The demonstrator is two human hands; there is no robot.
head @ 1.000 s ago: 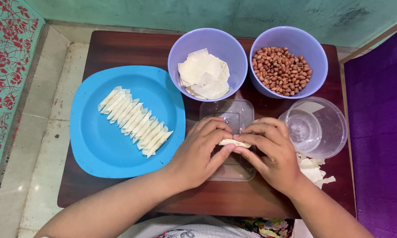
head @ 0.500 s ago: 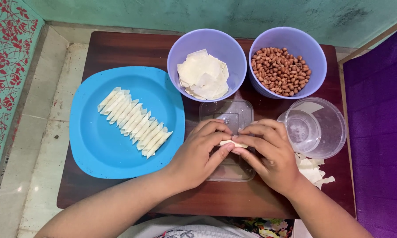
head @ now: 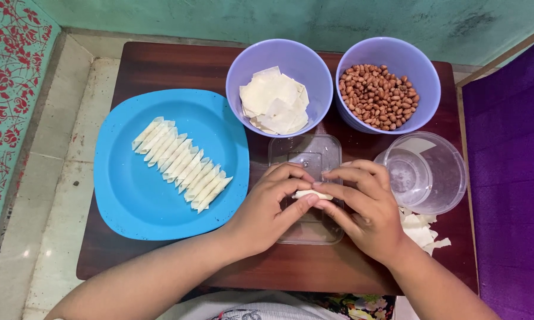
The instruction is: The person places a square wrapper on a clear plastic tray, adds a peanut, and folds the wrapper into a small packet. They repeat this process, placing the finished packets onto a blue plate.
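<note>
Both hands, left and right, met near the tabletop's front edge, fingers pinched together on a small white roll above a clear tray. A blue plate of finished rolls lay toward the left edge. Bowls of wrappers and peanuts stood along the back edge, a clear tub and scraps to the right.
</note>
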